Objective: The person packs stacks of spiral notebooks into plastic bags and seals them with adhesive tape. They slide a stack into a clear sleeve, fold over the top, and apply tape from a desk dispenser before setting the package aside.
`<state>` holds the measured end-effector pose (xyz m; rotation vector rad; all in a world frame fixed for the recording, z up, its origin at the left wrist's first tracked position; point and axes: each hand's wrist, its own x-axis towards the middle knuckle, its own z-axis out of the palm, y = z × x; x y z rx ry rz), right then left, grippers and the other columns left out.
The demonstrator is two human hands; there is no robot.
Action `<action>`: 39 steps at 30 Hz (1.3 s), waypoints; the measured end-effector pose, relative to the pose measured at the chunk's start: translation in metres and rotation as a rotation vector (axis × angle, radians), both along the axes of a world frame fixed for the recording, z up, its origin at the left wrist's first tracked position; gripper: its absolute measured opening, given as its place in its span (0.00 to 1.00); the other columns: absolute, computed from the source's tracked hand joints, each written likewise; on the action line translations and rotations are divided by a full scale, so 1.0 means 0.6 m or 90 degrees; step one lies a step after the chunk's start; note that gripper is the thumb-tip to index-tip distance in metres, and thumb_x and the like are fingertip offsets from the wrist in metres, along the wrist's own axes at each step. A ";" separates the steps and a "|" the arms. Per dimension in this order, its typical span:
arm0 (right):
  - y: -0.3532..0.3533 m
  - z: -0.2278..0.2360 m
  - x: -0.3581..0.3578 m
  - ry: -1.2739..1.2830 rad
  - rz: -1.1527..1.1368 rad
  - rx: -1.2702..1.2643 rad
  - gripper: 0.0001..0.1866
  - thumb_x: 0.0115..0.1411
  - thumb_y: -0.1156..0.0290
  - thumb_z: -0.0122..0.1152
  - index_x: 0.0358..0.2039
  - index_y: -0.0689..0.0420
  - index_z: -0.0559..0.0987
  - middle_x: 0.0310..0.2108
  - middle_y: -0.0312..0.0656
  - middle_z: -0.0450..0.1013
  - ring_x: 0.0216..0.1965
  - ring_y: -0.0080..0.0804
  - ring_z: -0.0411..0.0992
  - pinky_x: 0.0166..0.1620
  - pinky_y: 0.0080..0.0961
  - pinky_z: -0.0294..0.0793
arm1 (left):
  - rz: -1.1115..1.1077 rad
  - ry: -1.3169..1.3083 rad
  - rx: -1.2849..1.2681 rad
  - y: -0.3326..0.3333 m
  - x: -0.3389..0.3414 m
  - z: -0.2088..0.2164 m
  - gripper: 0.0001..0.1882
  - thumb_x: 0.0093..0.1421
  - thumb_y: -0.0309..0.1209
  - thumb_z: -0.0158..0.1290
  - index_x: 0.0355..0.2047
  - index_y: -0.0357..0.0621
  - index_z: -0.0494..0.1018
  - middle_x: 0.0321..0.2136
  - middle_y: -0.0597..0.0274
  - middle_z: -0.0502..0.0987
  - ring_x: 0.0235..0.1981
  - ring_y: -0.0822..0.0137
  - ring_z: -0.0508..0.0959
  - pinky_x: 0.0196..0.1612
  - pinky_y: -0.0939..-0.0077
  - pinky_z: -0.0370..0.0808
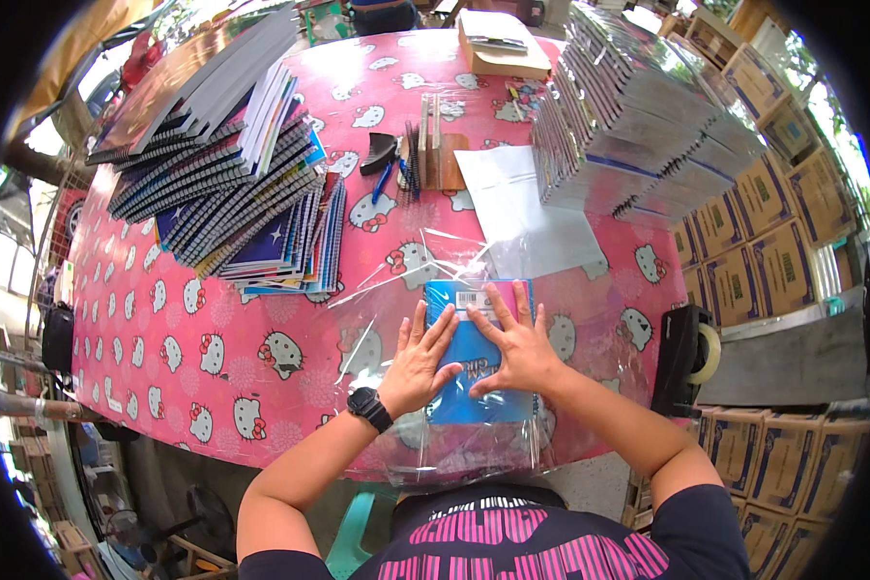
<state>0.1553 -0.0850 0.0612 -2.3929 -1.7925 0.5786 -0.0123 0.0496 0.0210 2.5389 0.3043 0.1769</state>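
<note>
Hands: two, palms down with fingers spread wide – the left hand and the right hand press flat side by side, gripping nothing
Blue book: one blue book, lying flat under both hands at the near edge of the table, with a pink patch at its far right corner
Label: one white label near the far edge of the cover
Clear plastic: a clear plastic sheet around the book, spreading to its left and over the near table edge
Watch: one black watch on the left wrist
Notebook piles: two – a left pile of spiral notebooks, fanned and leaning, and a taller right pile of spiral notebooks
White paper: white paper just beyond the book, by the right pile
Tape dispenser: one black tape dispenser at the right table edge, with one tape roll
Box: one shallow box at the far side
Tablecloth: one pink tablecloth with repeated cat figures
Hidden: part of the cover lettering and label, under fingers
Cut off: a person at the far edge, only the lower body showing
Hard to make out: the number of notebooks per pile; the plastic's outline, lost in glare; whether the paper is one sheet or several
</note>
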 end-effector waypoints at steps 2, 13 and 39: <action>0.005 -0.004 0.000 0.000 0.000 0.019 0.65 0.24 0.30 0.67 0.65 0.39 0.55 0.68 0.44 0.33 0.66 0.58 0.21 0.56 0.74 0.38 | -0.001 0.012 0.067 -0.003 0.000 0.005 0.33 0.61 0.47 0.45 0.64 0.54 0.52 0.67 0.68 0.45 0.67 0.48 0.33 0.62 0.37 0.37; 0.003 -0.010 0.005 0.037 -0.047 0.057 0.78 0.21 0.35 0.72 0.66 0.52 0.35 0.68 0.44 0.32 0.67 0.55 0.23 0.60 0.68 0.36 | -0.027 0.109 0.240 -0.017 0.070 0.039 0.36 0.56 0.59 0.43 0.63 0.64 0.54 0.66 0.71 0.46 0.68 0.51 0.33 0.60 0.32 0.31; -0.551 -0.001 0.165 0.190 -0.870 0.512 0.13 0.54 0.66 0.63 0.35 0.64 0.79 0.29 0.36 0.75 0.31 0.23 0.71 0.37 0.20 0.67 | -0.030 0.076 0.173 -0.023 0.078 0.038 0.37 0.52 0.61 0.50 0.60 0.63 0.61 0.65 0.68 0.52 0.67 0.53 0.44 0.61 0.37 0.42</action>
